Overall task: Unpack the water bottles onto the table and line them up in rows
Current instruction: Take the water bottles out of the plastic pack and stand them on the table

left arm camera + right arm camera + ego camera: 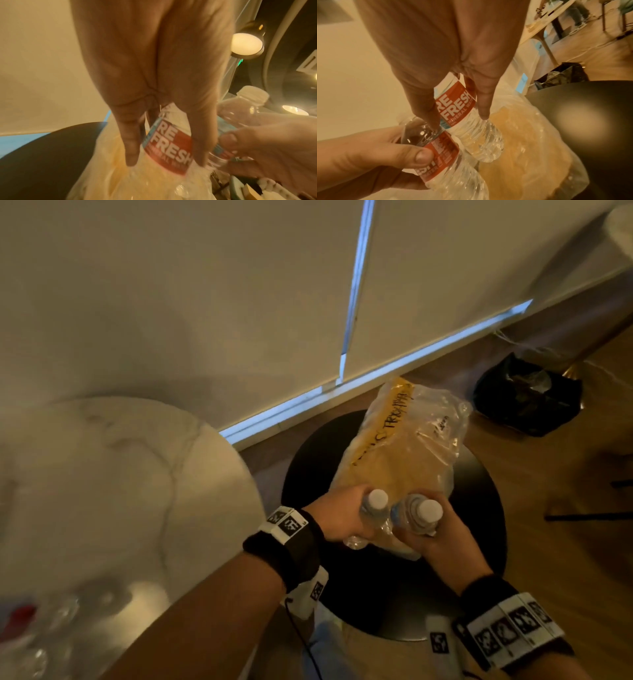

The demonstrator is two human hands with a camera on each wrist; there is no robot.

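Note:
Two clear water bottles with white caps and red labels are held upright and side by side over the torn plastic pack wrap (400, 446). My left hand (349, 517) grips the left bottle (375, 505) around its body; its label (171, 146) shows between my fingers. My right hand (438, 537) grips the right bottle (423, 515), whose label (455, 105) also sits between finger and thumb. The bottles nearly touch. The wrap lies slack on a black round stool (486, 508). A white marble table (120, 474) stands at the left, with blurred bottles (61, 611) at its near edge.
A black bag (527, 395) lies on the wooden floor at the back right. Window blinds (205, 302) hang close behind the marble table and the stool. A dark thin furniture leg (589, 517) crosses the floor at the right.

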